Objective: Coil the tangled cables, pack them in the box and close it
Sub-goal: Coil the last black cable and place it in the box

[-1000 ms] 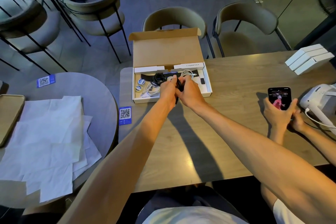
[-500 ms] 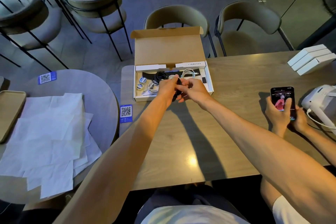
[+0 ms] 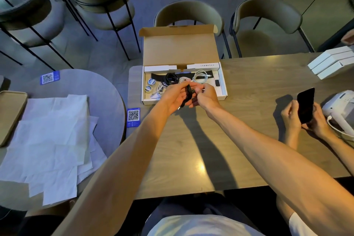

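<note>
Over the box's near edge, your left hand (image 3: 175, 98) grips a black cable (image 3: 188, 94) bunched into loops, fingers curled round it. Your right hand (image 3: 207, 97) pinches the cable's loose end just beside it. That cable looks coiled but is not yet packed. Behind your hands the box (image 3: 223, 84) lies open on the table (image 3: 249, 86), its lid (image 3: 180, 48) tipped back. Inside you have one black coil (image 3: 170, 78), one white coil (image 3: 200, 75) at the right and at least one more white cable (image 3: 160, 90) at the left. There are also two round discs (image 3: 152, 82) and one small black block (image 3: 217, 83). By my reckoning, what remains is to lay this cable in and shut the lid.
</note>
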